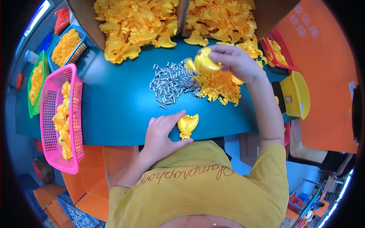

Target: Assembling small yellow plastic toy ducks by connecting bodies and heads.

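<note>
At the table's near edge my left hand (161,131) has its thumb and index finger at opposite ends of a yellow plastic toy shell half (188,125). The shell's hollow, toothed side faces up. My right hand (237,60) is raised over the far right part of the table, its fingers closed on another glossy yellow plastic shell piece (207,62). Below it lies a heap of small yellow plastic parts (220,89). Beside that heap spreads a pile of short silvery metal cylinders (169,81).
Cardboard boxes (183,17) spilling yellow shells (137,26) stand at the back of the teal table (110,102). A pink basket (78,114) holds yellow toys on the left, with green (45,64) and blue baskets (78,51) behind. A red basket (285,49) and yellow bin (296,95) stand right.
</note>
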Motion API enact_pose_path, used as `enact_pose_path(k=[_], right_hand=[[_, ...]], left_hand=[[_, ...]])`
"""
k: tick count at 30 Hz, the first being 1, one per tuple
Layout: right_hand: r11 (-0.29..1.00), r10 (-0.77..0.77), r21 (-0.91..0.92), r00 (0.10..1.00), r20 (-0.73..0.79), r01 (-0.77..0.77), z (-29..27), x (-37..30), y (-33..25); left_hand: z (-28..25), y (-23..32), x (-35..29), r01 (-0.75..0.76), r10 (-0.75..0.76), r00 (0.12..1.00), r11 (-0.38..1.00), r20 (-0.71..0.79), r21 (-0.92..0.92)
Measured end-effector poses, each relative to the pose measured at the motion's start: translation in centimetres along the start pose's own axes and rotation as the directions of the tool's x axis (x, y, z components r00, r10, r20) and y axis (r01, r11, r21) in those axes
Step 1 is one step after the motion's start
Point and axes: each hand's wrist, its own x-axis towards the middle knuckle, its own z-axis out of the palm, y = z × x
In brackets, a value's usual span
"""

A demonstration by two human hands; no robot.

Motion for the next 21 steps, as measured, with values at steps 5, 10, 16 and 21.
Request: enact_pose_path(k=[5,10,16,21], right_hand=[[0.989,0.096,0.061,0.909,0.405,-0.132,2.5,-5.4,2.3],[0.989,0.016,-0.145,0.960,0.278,0.025,5.1,-8.9,6.2],[0.678,-0.360,-0.689,0.933,-0.007,0.257,8.0,-13.3,7.1],[0.639,-0.238,-0.754,0.971,-0.002,0.155,8.9,-14.8,7.4]], left_hand=[[-0.5,0.1,0.0,0.048,-0.048,0.999,0.999,-0.006,-0.023],[-0.2,0.1,0.1,0.045,-0.044,0.998,0.999,-0.033,0.011],[-0.1,0.3,-0.1,0.089,-0.090,0.996,0.996,0.009,0.006],[-0.4,0.1,0.0,0.040,-0.040,0.999,0.999,0.008,0.024]])
